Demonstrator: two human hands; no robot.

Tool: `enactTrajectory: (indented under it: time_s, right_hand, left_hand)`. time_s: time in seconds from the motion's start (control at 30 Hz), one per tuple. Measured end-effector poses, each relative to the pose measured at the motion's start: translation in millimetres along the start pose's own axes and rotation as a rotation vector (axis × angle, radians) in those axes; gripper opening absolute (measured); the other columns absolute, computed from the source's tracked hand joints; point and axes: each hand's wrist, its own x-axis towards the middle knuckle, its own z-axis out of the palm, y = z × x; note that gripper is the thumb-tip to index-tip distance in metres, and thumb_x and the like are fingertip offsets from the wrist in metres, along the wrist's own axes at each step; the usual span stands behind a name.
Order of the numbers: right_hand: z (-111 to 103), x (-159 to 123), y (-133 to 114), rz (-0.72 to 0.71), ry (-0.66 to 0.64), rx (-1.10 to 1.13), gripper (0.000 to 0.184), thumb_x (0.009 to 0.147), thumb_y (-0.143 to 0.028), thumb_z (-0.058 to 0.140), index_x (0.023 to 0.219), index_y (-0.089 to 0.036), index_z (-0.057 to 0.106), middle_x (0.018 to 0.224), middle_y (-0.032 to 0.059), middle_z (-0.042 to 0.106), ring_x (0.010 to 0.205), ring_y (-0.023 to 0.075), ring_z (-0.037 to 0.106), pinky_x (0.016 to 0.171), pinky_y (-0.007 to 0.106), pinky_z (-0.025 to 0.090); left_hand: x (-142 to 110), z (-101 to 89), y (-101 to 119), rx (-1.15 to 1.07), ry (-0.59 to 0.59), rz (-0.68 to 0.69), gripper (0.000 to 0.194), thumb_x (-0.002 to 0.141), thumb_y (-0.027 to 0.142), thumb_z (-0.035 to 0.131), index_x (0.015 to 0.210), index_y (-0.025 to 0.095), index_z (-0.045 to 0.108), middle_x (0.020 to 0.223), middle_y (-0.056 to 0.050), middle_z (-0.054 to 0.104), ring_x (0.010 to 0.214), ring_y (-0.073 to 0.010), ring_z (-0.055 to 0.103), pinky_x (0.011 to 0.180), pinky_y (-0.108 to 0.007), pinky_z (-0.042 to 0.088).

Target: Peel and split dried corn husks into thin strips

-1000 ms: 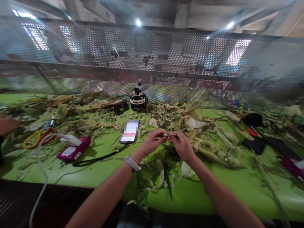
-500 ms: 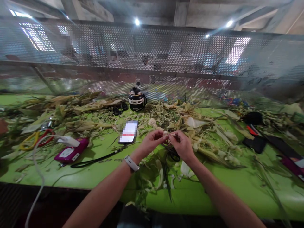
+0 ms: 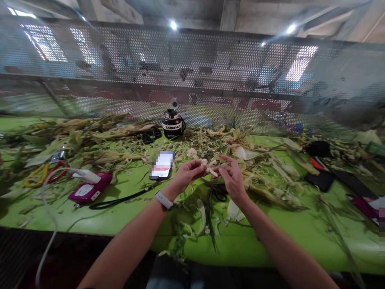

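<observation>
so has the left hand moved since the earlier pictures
Yes, slightly: the left hand has shifted left, a little nearer the phone, which lies where it was.

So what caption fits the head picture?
Left hand pinches a pale scrap, right hand close by, over a green table strewn with leaves.

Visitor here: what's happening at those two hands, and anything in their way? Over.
Left hand: pinching a small pale piece. Right hand: beside it, fingers parted, grip unclear. Close by: black scissors and leafy scraps on the green table.

Perforated screen (image 3: 192, 50) beneath bright lights (image 3: 173, 25)
</observation>
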Motion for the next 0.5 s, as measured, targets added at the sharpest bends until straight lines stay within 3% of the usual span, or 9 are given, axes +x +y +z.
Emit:
enactTrajectory:
  time_s: [0.17,0.27,0.4,0.5]
  right_hand:
    - [-6.0,-1.0,-1.6,-0.271,-0.186,-0.169,0.020,0.080,-0.028,0.057,0.097,-0.019,0.063,0.088,0.0060,0.067,0.077,0.0167,0.064,0.075,0.033,0.053]
    - [-3.7,0.8,-0.8,-0.393,-0.153,-0.280,0.012,0.081,-0.027,0.060,0.088,-0.022,0.068,0.084,0.0053,0.067,0.079,0.0174,0.062,0.076,0.033,0.052]
    - [0.6,3.0,3.4,-0.314,-0.043,-0.256,0.015,0.079,-0.034,0.061,0.077,-0.022,0.069,0.085,0.0062,0.065,0.078,0.0185,0.062,0.070,0.033,0.053]
    - [2.6,3.9,7.7,-0.131,-0.054,-0.127,0.020,0.079,-0.041,0.060,0.080,-0.022,0.068,0.081,0.0039,0.064,0.057,0.0141,0.058,0.053,0.029,0.051]
  left_hand:
    - [1.1,-7.5,3.4,-0.003,-0.027,-0.085,0.034,0.054,0.029,0.083,0.078,0.013,0.064,0.072,0.001,0.062,0.064,-0.0073,0.058,0.070,-0.022,0.048]
    - [2.0,-8.9,1.5,0.019,-0.044,-0.091,0.033,0.055,0.031,0.082,0.076,0.014,0.063,0.074,0.001,0.062,0.065,-0.0079,0.058,0.071,-0.022,0.047]
    - [2.1,-6.9,0.6,0.070,-0.106,-0.061,0.032,0.058,0.033,0.080,0.076,0.014,0.061,0.074,0.001,0.061,0.065,-0.0077,0.057,0.068,-0.022,0.045]
    - [1.3,-4.6,0.9,0.092,-0.122,-0.012,0.033,0.061,0.033,0.079,0.082,0.016,0.060,0.073,0.002,0.060,0.064,-0.0074,0.054,0.065,-0.021,0.043]
